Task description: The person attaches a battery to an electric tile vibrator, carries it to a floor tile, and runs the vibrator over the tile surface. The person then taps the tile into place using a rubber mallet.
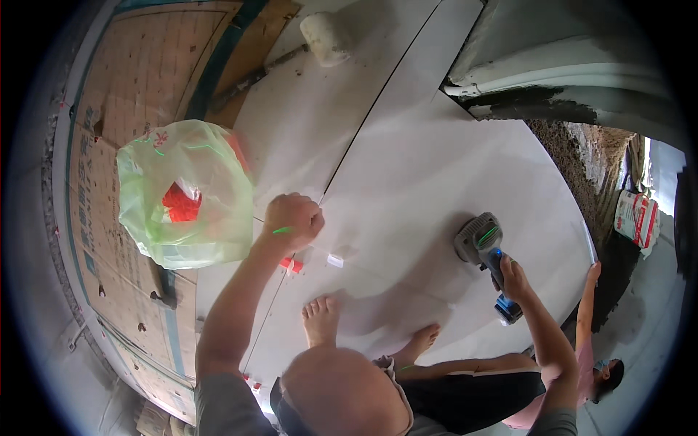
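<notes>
My right hand (515, 279) is wrapped round the grip of a cordless tile vibrator (480, 238), a grey tool with a round ribbed head and a blue battery. The tool's head is over a large pale floor tile (414, 189); whether it touches cannot be told. Closed into a fist, my left hand (294, 221) is above a tile joint; anything inside it is hidden. Just left of it stands an open, light green plastic bag (145, 196) with red pieces (182, 203) in it. A red tile wedge (291, 266) and a small white piece (335, 261) lie below my left hand.
A white-headed mallet (326, 38) lies at the far side. Boards (138, 87) cover the left. At the right, a co-worker in pink (586, 363) has a hand (595, 272) at the tile's edge, near rough mortar (567, 149) and a red-and-white sack (638, 218).
</notes>
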A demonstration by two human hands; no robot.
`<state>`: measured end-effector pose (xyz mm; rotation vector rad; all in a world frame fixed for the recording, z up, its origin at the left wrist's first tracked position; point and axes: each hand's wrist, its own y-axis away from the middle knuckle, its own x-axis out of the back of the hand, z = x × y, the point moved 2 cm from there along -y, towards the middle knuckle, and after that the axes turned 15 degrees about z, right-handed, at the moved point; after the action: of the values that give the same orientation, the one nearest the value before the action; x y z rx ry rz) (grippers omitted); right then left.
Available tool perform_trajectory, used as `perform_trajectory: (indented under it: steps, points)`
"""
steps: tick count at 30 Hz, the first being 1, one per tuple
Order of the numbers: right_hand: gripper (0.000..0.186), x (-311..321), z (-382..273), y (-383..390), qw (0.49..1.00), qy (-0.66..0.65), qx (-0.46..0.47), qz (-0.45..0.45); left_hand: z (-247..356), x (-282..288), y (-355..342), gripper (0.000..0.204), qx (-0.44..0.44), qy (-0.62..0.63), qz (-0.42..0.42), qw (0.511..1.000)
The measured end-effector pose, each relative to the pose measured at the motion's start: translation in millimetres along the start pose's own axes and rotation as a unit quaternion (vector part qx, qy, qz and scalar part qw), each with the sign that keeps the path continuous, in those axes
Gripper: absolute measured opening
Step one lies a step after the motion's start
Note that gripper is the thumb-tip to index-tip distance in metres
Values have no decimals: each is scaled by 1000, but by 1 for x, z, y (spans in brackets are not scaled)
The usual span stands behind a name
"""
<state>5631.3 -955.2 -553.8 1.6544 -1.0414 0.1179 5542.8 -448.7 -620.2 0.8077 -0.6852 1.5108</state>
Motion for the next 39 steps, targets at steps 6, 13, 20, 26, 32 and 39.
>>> perform_trajectory:
  steps: [6,13,20,26,32,39]
  points:
    - [62,-3,0,9,1000,-25,-8,10,84,-64,8,39,-42,35,133,990]
    - [63,24,50,40,996,-23,11,84,71,-87,-5,79,-19,-38,32,999]
    - [77,40,124,24,994,27,8,102,74,-91,-7,79,-24,-64,33,997]
    - [73,4,72,29,995,78,4,68,71,-90,-2,78,-36,-107,18,993]
    - [62,-32,24,32,996,63,58,27,78,-94,-9,82,-23,-81,20,996]
    - [55,-43,-41,30,1000,15,24,-8,76,-90,-9,88,-20,-99,-25,995]
